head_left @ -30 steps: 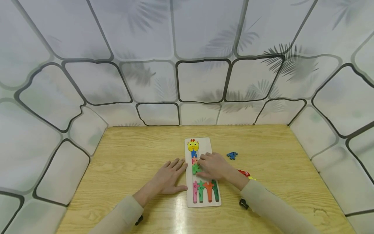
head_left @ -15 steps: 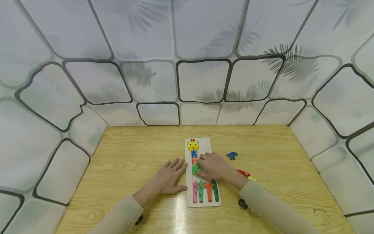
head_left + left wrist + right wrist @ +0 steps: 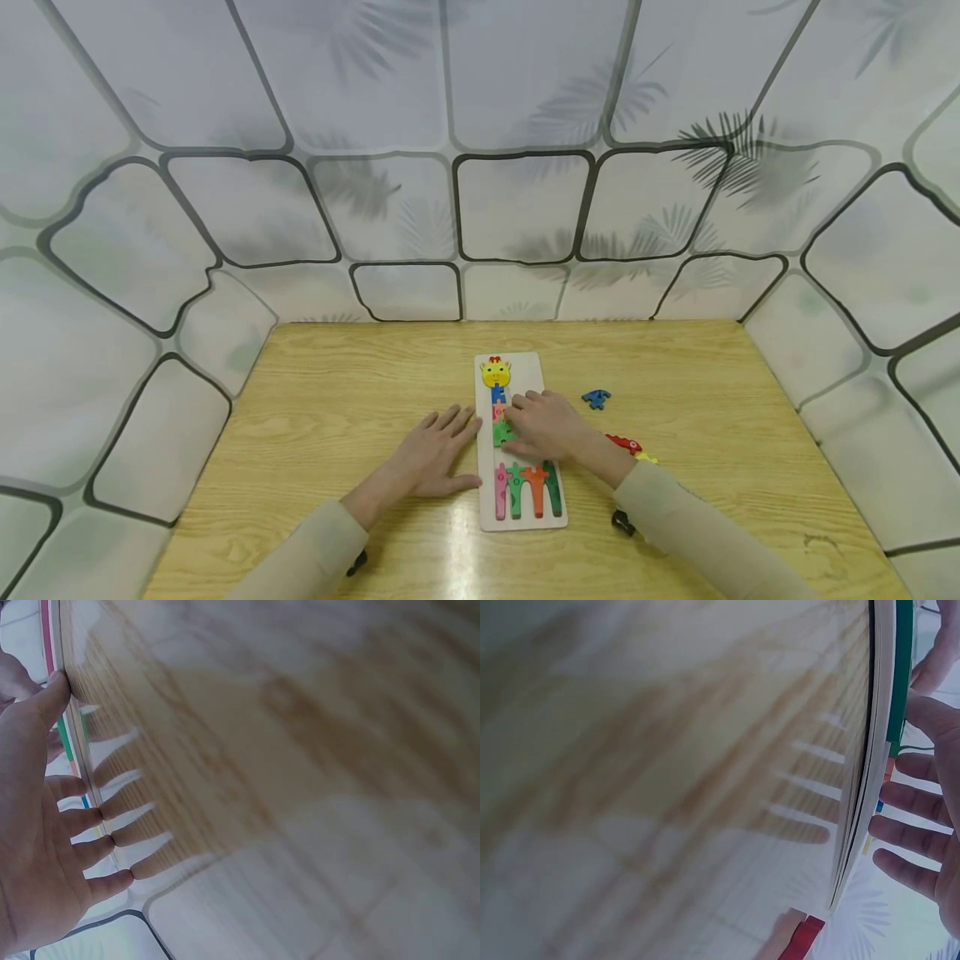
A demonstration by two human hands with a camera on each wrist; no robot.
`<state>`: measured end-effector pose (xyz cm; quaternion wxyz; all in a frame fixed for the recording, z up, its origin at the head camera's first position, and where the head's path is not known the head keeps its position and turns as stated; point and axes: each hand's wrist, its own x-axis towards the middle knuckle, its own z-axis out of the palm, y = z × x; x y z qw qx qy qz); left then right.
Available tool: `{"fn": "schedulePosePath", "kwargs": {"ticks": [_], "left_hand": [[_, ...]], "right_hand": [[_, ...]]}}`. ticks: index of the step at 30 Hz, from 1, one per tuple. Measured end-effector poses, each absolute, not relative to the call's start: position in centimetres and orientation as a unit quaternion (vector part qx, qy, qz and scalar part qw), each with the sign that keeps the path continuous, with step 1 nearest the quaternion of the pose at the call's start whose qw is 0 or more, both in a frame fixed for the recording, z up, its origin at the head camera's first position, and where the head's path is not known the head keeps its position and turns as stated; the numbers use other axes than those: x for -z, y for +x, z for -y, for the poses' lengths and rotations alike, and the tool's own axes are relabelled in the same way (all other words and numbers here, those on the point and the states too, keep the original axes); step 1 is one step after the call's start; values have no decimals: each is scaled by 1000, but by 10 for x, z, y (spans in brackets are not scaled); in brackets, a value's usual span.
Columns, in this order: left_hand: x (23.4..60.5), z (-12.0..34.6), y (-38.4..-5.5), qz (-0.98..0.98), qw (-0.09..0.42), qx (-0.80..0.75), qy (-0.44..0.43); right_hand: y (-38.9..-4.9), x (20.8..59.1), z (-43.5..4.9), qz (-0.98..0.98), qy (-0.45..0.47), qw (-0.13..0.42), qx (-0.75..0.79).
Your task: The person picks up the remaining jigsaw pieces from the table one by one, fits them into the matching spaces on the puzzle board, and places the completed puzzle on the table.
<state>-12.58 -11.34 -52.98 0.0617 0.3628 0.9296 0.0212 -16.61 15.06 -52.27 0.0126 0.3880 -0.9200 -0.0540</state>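
A giraffe jigsaw board [image 3: 532, 367] lies on the wooden table, with a yellow head piece [image 3: 496, 372] at its far end. Below the head run a blue neck piece [image 3: 498, 393], a pink piece [image 3: 498, 412] and a green piece [image 3: 501, 432]. My right hand [image 3: 551, 427] rests over the board's middle, fingertips at the pink and green pieces; its palm hides what lies beneath. In the right wrist view, the right fingers [image 3: 907, 799] are spread and nearly straight. My left hand [image 3: 438, 454] lies flat, fingers spread, with fingertips and thumb at the board's left edge.
Several leg pieces [image 3: 537, 492] stand in a row at the board's near end. To the right lie a loose blue piece [image 3: 596, 399], a red piece [image 3: 624, 444] and a yellow piece [image 3: 647, 457], partly by the right forearm. A patterned cloth wall [image 3: 510, 292] borders the table's back.
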Motion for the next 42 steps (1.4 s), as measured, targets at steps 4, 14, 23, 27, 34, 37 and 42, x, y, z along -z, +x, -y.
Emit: {"fn": "schedulePosePath", "kwargs": {"ticks": [4,14,23,27,34,37,42], "left_hand": [[530,113,-126,-929,63,-19,363],[530,113,-127,-929,64,-16,364],[530,113,-127,-929,63,-15,364],[530,112,-127,-930,66,-25,361],[530,113,-127,-930,69,-32,361],[530,113,-127,-929,69,-33,361],[530,114,-127,-929,72,-33,361]], "right_hand": [[-166,522,-150,920,389,9,57],[-167,523,-151,919,389,9,60],[-165,519,-152,920,389,-2,53],[-163,515,-155,915,401,19,40],[-161,511,-161,911,410,41,29],[-161,513,-165,908,415,53,30],[-159,514,-172,904,421,68,24]]}}
